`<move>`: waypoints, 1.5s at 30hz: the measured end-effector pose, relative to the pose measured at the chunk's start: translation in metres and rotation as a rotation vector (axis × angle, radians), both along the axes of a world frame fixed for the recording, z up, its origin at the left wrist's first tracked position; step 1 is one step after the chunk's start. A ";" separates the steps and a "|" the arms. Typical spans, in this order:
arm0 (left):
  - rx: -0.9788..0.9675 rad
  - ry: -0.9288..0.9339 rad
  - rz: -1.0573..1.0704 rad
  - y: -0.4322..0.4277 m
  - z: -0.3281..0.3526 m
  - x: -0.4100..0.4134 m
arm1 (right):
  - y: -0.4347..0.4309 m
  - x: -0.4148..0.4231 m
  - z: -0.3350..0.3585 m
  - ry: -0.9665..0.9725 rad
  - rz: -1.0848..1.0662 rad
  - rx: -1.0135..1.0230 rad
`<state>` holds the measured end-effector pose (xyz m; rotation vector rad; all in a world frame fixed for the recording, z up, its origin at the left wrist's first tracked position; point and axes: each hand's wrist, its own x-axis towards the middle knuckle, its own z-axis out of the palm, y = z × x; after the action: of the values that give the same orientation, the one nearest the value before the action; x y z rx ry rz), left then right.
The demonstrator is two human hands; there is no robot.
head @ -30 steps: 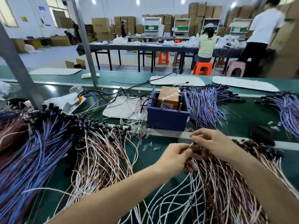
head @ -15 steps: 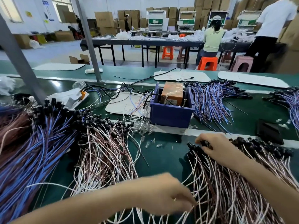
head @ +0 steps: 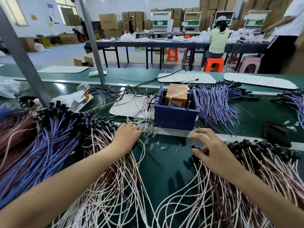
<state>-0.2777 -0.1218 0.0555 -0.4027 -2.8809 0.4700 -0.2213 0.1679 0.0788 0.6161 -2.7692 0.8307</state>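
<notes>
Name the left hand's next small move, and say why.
Probably pinch one piece from the pile of clear parts: the left hand has its fingertips at that pile, in front of the blue bin, while the right hand hovers open over the black-tipped wires.

A dark green bench (head: 164, 178) fills the lower frame, crossed at the right by a pale metal strip (head: 233, 137). On its left lie blue and purple wires (head: 32, 153) with black caps, at lower centre and lower right heaps of white and brown wires (head: 115, 186), and between their far ends a scatter of small clear parts (head: 150, 129). Behind these, at centre, a blue bin (head: 174, 117) stands just beside a white pad (head: 128, 106) strewn with loose wires, with more purple wires (head: 217, 104) to its right, a flat black thing (head: 276, 134) near the right edge, and further white pads (head: 259, 80) along the far side.
</notes>
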 end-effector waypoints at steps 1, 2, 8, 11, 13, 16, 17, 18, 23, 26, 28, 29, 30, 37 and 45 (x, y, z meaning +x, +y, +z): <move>0.045 0.024 -0.017 -0.002 0.000 0.002 | -0.002 0.001 -0.001 -0.011 0.005 -0.041; 0.116 0.037 -0.019 -0.003 -0.001 0.004 | -0.003 0.002 -0.003 -0.024 0.007 -0.080; 0.645 0.175 -0.262 0.009 0.018 0.027 | -0.033 -0.001 -0.001 -0.507 0.009 -0.663; 0.600 0.267 -0.520 0.034 0.036 0.044 | -0.063 -0.005 0.004 -0.802 -0.035 -0.950; 0.547 0.179 -0.630 0.048 0.038 0.058 | -0.079 -0.008 0.004 -0.902 -0.050 -1.037; 0.623 -0.011 -0.696 0.054 0.030 0.075 | -0.088 -0.008 0.003 -0.974 0.007 -1.171; 0.707 -0.031 -0.728 0.052 0.024 0.078 | -0.087 -0.007 0.003 -0.969 0.027 -1.182; 0.767 0.011 -0.750 0.054 0.021 0.083 | -0.086 -0.005 0.004 -0.948 0.038 -1.168; 1.312 -0.079 -0.417 0.074 0.009 0.098 | -0.076 0.000 0.020 -0.684 0.000 -0.902; 1.573 -0.478 -0.210 0.085 0.018 0.095 | -0.067 -0.004 0.035 -0.590 0.032 -0.926; 1.591 -0.507 -0.165 0.086 0.025 0.091 | -0.054 -0.010 0.041 -0.543 0.017 -0.954; 1.567 -0.502 -0.161 0.085 0.029 0.090 | -0.046 -0.014 0.042 -0.553 -0.013 -0.989; 1.541 -0.515 -0.166 0.081 0.033 0.089 | -0.037 -0.017 0.044 -0.585 -0.047 -1.047; 1.465 -0.674 -0.121 0.034 0.064 0.085 | 0.029 -0.040 0.042 -0.580 -0.225 -1.388; 1.798 -0.756 -0.053 -0.014 0.072 0.080 | 0.068 -0.057 0.032 -0.426 -0.323 -1.496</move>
<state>-0.1977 -0.1361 0.1279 -0.2604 -2.4196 -2.4358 -0.2778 0.2356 0.1110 -0.3188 -1.5487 2.5595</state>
